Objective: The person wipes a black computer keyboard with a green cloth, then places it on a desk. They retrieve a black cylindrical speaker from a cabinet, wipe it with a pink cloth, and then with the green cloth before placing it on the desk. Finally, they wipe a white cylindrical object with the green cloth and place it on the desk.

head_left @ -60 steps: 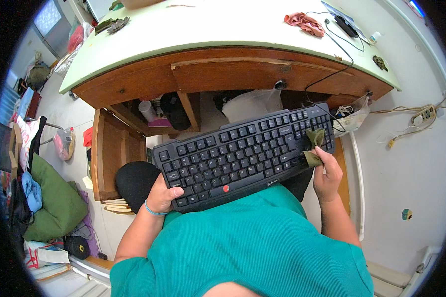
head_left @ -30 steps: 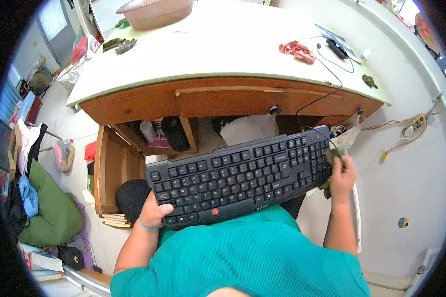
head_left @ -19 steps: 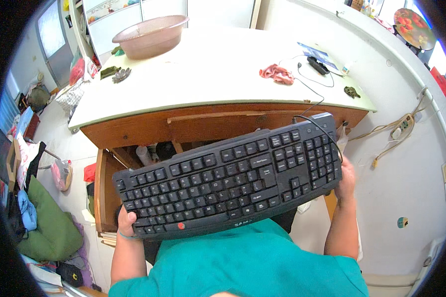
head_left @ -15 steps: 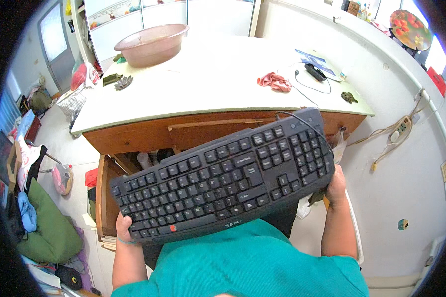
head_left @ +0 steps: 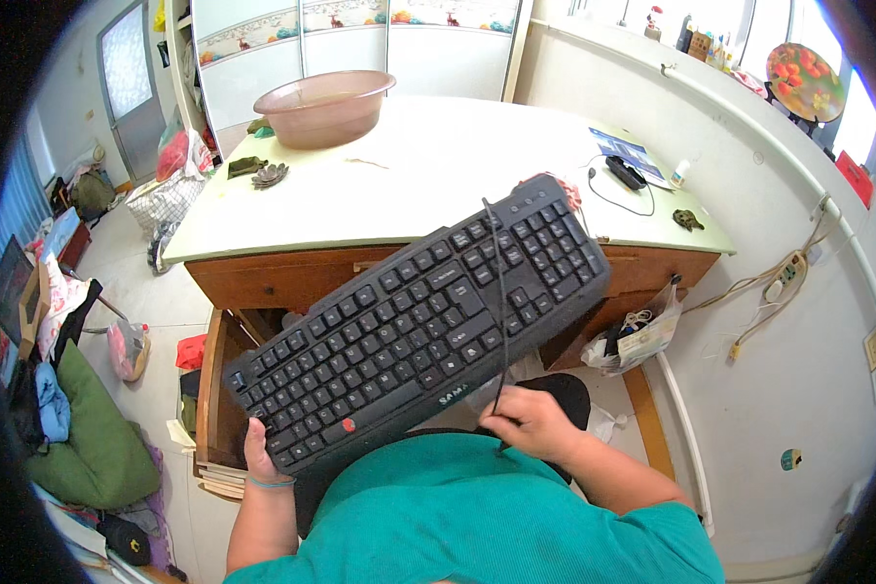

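A black keyboard (head_left: 399, 336) is held tilted above my lap, its right end raised higher and overlapping the table. My left hand (head_left: 260, 454) grips its lower left corner, thumb in sight and the other fingers hidden underneath. The keyboard's black cable (head_left: 501, 292) comes over the far edge and runs down across the keys. Below the front edge, my right hand (head_left: 533, 420) pinches this cable between closed fingers. A pink cloth (head_left: 572, 192) lies on the table, mostly covered by the keyboard's upper right corner.
The white-topped table (head_left: 448, 146) bears a pink basin (head_left: 326, 112), a grey flower-shaped object (head_left: 270, 176) and a black device (head_left: 625, 172) with a cord. An open drawer (head_left: 219, 389) stands at left. A plastic bag (head_left: 638, 336) hangs at the table's right, near a wall-side power strip (head_left: 788, 268).
My right hand has left the keyboard's right end and now holds the cable near my body. The cable is drawn across the keys, and the keyboard tilts more steeply.
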Demonstrator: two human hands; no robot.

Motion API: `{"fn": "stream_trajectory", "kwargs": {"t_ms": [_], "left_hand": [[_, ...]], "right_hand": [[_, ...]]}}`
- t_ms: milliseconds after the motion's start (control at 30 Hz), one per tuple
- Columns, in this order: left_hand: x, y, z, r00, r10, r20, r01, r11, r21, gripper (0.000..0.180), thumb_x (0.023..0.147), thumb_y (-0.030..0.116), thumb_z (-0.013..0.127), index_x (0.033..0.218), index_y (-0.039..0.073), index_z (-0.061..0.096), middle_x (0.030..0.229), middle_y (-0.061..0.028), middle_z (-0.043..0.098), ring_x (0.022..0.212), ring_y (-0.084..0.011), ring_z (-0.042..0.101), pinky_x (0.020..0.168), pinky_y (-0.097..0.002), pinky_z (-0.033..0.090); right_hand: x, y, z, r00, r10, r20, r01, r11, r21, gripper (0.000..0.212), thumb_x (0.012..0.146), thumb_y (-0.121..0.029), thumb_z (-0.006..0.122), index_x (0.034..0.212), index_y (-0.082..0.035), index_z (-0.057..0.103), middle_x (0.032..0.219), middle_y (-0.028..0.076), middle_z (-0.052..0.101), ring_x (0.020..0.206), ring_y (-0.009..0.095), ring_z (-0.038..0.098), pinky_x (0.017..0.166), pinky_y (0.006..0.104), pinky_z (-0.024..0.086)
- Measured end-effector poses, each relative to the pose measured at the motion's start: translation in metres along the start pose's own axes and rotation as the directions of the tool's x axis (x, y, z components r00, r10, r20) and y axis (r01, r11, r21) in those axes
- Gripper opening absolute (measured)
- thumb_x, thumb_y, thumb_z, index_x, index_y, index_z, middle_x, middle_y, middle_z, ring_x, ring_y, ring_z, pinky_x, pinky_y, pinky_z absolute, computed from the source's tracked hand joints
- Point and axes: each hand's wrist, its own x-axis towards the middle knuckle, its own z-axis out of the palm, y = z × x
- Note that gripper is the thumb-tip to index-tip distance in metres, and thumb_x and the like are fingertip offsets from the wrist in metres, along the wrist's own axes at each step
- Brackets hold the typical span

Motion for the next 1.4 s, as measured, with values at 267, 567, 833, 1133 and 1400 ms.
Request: {"fn": "stream_trajectory", "kwargs": {"t_ms": [267, 567, 833, 1133, 1400], "left_hand": [[0.005, 0.015, -0.012, 0.995, -0.085, 0.05, 0.086, 0.996, -0.018, 0.078, 0.095, 0.055, 0.051, 0.149, 0.003, 0.032, 0.146, -0.0202, 0.044, 0.129, -0.0365, 0.049, 0.106, -0.0535, 0.042], [0.013, 0.004, -0.025, 0.988, -0.153, 0.036, 0.151, 0.987, 0.057, 0.078, 0.089, 0.044, 0.067, 0.145, 0.0, 0.035, 0.141, -0.0194, 0.049, 0.125, -0.034, 0.054, 0.101, -0.0491, 0.049], [0.027, 0.001, -0.016, 0.975, -0.157, 0.155, 0.13, 0.977, 0.17, 0.081, 0.086, 0.045, 0.071, 0.142, -0.003, 0.039, 0.139, -0.0169, 0.051, 0.125, -0.0299, 0.055, 0.104, -0.0447, 0.045], [0.099, 0.012, 0.051, 0.955, -0.208, 0.212, 0.117, 0.919, 0.375, 0.072, 0.085, 0.042, 0.072, 0.135, -0.004, 0.047, 0.128, -0.0124, 0.059, 0.114, -0.0222, 0.06, 0.097, -0.0367, 0.049], [0.151, -0.022, 0.108, 0.948, -0.201, 0.249, 0.168, 0.975, 0.147, 0.055, 0.097, 0.034, 0.058, 0.134, -0.006, 0.048, 0.128, -0.0172, 0.06, 0.114, -0.0261, 0.063, 0.097, -0.0403, 0.052]], "right_hand": [[0.021, 0.082, -0.077, 0.998, 0.049, 0.033, -0.008, 0.663, -0.749, 0.042, 0.1, -0.033, 0.049, 0.136, -0.012, 0.053, 0.142, 0.01, 0.048, 0.13, 0.026, 0.043, 0.113, 0.0488, 0.03], [0.09, 0.101, -0.18, 0.94, 0.123, -0.319, -0.304, 0.729, -0.614, 0.011, 0.087, -0.018, 0.065, 0.089, -0.007, 0.068, 0.081, 0.016, 0.067, 0.081, 0.036, 0.065, 0.072, 0.0439, 0.051], [0.133, 0.077, -0.198, 0.906, 0.41, 0.108, -0.111, 0.475, -0.873, 0.015, 0.077, -0.027, 0.068, 0.089, -0.017, 0.07, 0.078, 0.01, 0.069, 0.078, 0.032, 0.067, 0.069, 0.043, 0.052], [0.205, -0.014, -0.242, 0.99, 0.104, -0.097, -0.114, 0.177, -0.978, 0.024, 0.095, -0.032, 0.056, 0.09, -0.01, 0.063, 0.079, 0.015, 0.069, 0.081, 0.034, 0.069, 0.071, 0.0479, 0.054], [0.215, -0.074, -0.278, 0.927, -0.201, -0.318, -0.311, 0.064, -0.948, 0.026, 0.096, -0.035, 0.055, 0.093, -0.011, 0.062, 0.081, 0.014, 0.069, 0.081, 0.037, 0.068, 0.07, 0.0499, 0.051]]}}
